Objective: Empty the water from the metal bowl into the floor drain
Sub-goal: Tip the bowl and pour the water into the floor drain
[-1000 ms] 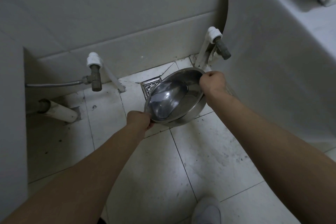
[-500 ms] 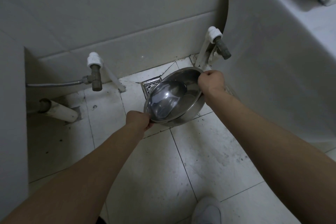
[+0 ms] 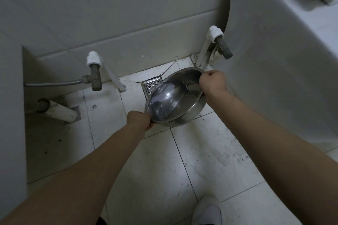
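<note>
I hold a shiny metal bowl (image 3: 175, 100) above the white tiled floor, tilted with its left side lower. Water pools in the lower left part of the bowl. My left hand (image 3: 140, 119) grips the near left rim. My right hand (image 3: 213, 82) grips the far right rim, raised higher. The square metal floor drain (image 3: 150, 86) lies just beyond the bowl's left edge, partly hidden behind the bowl.
A brass valve with hose (image 3: 94, 76) sticks out of the wall at left, a second capped valve (image 3: 222, 44) at right. A white pipe (image 3: 58, 110) lies on the floor at left. A large white fixture (image 3: 283, 60) fills the right side. My white shoe (image 3: 208, 212) is at the bottom.
My right hand has lifted its side of the rim slightly, so the bowl tilts a little more to the left. The left hand has stayed in place.
</note>
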Motion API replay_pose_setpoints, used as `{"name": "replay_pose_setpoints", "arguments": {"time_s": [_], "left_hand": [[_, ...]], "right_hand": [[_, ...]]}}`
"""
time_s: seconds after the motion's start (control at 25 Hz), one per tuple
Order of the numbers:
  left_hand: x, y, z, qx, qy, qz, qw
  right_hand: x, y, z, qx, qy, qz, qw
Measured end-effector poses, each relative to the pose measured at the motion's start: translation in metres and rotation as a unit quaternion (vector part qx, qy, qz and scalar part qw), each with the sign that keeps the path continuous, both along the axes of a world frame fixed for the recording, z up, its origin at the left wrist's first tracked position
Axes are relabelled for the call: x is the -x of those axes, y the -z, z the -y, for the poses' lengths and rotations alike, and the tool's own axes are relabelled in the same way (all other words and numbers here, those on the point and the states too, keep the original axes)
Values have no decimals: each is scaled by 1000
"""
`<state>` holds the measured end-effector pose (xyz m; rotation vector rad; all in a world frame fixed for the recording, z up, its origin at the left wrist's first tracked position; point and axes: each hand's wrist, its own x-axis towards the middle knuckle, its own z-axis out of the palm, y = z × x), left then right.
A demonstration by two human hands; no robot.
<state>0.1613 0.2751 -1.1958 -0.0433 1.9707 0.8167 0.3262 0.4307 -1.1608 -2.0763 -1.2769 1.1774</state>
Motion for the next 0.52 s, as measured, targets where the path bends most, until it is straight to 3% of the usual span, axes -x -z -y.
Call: {"name": "replay_pose_setpoints", "arguments": {"time_s": [0.52], "left_hand": [[1,0,0,1,-3,7,1000]], "right_hand": [[4,1,-2,-4,0,0,1000]]}}
